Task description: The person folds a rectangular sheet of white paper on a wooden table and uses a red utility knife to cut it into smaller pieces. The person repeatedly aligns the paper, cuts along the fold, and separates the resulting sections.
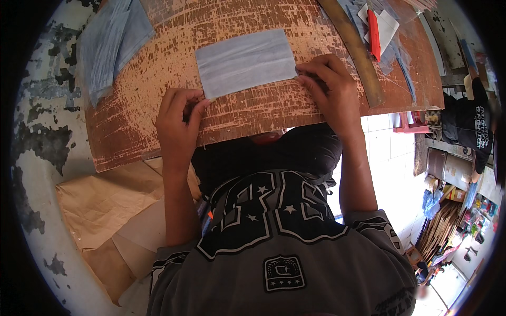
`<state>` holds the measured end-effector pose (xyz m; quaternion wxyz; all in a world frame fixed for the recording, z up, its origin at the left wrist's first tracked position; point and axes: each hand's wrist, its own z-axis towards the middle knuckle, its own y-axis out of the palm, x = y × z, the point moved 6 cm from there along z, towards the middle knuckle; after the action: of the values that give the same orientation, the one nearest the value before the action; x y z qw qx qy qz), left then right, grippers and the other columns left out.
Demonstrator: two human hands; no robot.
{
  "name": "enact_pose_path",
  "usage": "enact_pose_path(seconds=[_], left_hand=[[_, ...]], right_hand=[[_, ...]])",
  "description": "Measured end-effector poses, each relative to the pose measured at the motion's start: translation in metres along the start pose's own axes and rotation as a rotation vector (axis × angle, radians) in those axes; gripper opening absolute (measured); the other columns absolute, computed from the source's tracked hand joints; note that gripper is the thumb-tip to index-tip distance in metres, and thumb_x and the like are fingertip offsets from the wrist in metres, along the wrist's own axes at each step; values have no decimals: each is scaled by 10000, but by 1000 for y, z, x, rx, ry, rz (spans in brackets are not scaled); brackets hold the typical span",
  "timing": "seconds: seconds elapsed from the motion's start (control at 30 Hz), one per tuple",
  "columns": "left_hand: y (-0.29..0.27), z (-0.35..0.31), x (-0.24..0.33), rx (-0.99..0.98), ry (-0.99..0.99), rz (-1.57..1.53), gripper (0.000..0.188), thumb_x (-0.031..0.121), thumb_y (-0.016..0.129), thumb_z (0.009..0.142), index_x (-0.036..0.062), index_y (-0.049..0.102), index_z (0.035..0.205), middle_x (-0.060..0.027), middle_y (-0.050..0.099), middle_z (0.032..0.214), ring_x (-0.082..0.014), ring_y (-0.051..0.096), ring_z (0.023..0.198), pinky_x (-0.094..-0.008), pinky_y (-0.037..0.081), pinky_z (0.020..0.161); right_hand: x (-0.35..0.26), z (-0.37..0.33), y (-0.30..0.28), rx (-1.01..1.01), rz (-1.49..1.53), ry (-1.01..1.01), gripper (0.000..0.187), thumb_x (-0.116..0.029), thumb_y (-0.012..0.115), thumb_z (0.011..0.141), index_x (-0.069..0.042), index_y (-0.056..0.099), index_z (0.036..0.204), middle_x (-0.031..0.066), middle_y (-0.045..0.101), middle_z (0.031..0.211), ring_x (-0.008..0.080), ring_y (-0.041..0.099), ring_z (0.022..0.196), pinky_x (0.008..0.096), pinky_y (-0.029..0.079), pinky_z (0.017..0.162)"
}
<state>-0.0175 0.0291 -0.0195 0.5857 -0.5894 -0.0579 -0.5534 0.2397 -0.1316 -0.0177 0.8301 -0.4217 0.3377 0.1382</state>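
Note:
A grey-blue rectangular sheet [246, 60], faintly streaked and perhaps fabric or veneer, lies flat on the worn wooden table [174, 47]. At its near left corner is my left hand [181, 113], thumb and forefinger pinched together at the edge. My right hand [333, 89] pinches the sheet's right edge near the lower corner. Both forearms reach up over the table's near edge. The sheet's underside is hidden.
Similar grey-blue sheets [113, 47] are piled at the far left. A long brownish ruler-like strip [358, 58] and a red cutter [373, 34] lie at the right among scraps. Brown paper [105, 205] is beside me at left. Another person [466, 124] is at the far right.

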Motion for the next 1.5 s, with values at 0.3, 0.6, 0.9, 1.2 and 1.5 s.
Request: enact_pose_path(seconds=[0.3, 0.6, 0.9, 1.2, 1.5], left_hand=[[-1, 1, 1, -21, 8, 29, 182, 74, 820, 943, 13, 742, 1096, -72, 670, 1003, -169, 676, 802, -311, 547, 724], [-2, -7, -7, 37, -103, -88, 388, 172, 733, 1052, 60, 666, 1418, -41, 733, 1116, -79, 605, 850, -247, 490, 721], [1, -4, 0, 3, -146, -197, 500, 131, 692, 1064, 51, 565, 1541, -71, 764, 1245, -68, 607, 893, -231, 481, 741], [3, -8, -5, 44, -94, -149, 475, 137, 704, 1051, 66, 612, 1512, -61, 772, 1228, -55, 546, 793, -235, 427, 685], [2, -7, -3, -1, -122, -170, 471, 117, 708, 1048, 50, 612, 1504, -66, 761, 1230, -72, 562, 802, -245, 464, 712]], right_hand=[[1, 0, -1, -16, 34, 35, 201, -38, 812, 910, -18, 788, 1109, 116, 690, 1033, 285, 713, 922, 402, 572, 799], [6, 2, -4, -40, 122, 112, 213, -11, 705, 988, -24, 777, 1189, 116, 693, 1058, 254, 700, 881, 359, 548, 783], [8, 3, 0, -70, 149, 194, 213, -30, 695, 1023, -10, 768, 1222, 92, 662, 1076, 172, 675, 893, 309, 541, 781], [22, 15, -49, 209, 35, 158, 267, -125, 738, 1028, -31, 760, 1277, 82, 757, 1059, 164, 710, 895, 334, 562, 798], [209, 85, -197, 369, -349, 418, 390, -334, 755, 988, -32, 780, 1233, 202, 806, 1001, 294, 791, 922, 411, 601, 828]])
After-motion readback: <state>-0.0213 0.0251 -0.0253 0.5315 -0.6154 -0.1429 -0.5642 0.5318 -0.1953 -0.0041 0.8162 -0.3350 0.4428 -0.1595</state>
